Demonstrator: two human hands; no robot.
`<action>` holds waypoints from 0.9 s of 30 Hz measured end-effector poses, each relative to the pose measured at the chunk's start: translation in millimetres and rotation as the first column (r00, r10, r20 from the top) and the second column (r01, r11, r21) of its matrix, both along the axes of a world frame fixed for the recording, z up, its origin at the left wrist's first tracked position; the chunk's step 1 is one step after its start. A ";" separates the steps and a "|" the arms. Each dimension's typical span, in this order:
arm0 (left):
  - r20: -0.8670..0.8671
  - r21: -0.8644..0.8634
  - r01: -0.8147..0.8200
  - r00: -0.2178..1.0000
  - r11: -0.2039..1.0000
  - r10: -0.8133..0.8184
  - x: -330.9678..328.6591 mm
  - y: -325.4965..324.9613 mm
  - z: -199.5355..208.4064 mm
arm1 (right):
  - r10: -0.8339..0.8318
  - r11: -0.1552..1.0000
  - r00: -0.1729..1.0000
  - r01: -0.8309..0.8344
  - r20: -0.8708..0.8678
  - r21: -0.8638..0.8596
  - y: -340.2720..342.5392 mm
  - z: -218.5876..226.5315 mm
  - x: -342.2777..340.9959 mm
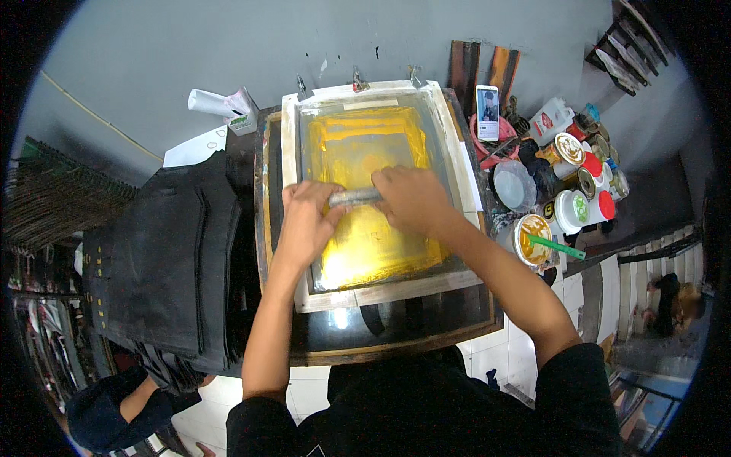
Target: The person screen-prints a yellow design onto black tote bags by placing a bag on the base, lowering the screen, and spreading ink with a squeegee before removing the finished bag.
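Both of my hands grip a squeegee [355, 196] with a grey, worn handle, which lies crosswise over a screen printing frame. My left hand [306, 217] is closed around its left end, and my right hand [411, 199] is wrapped over the right end. Most of the blade is hidden under my fingers. The screen frame [358, 295] has pale edges and a mesh smeared with yellow ink [381, 244]. Clamps [358, 78] stand along its far edge. Beneath the frame is a dark, glossy board [426, 316] with a wooden rim.
Black fabric pieces [164, 259] are stacked at the left. To the right stand ink tubs, jars, an ink bucket [529, 242] with a green stirrer [560, 247], and a propped phone [487, 114]. Another person's arm [141, 400] shows at lower left.
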State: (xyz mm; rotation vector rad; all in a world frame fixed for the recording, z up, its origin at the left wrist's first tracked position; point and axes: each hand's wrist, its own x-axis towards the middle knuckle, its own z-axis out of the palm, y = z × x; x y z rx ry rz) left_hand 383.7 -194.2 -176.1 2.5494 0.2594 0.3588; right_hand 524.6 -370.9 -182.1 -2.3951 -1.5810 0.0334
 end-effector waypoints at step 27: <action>0.636 -0.519 -0.056 0.641 0.853 0.429 -91.1 -33.4 48.1 | -0.123 0.789 0.923 -0.132 0.364 0.600 -59.3 140.0 -41.4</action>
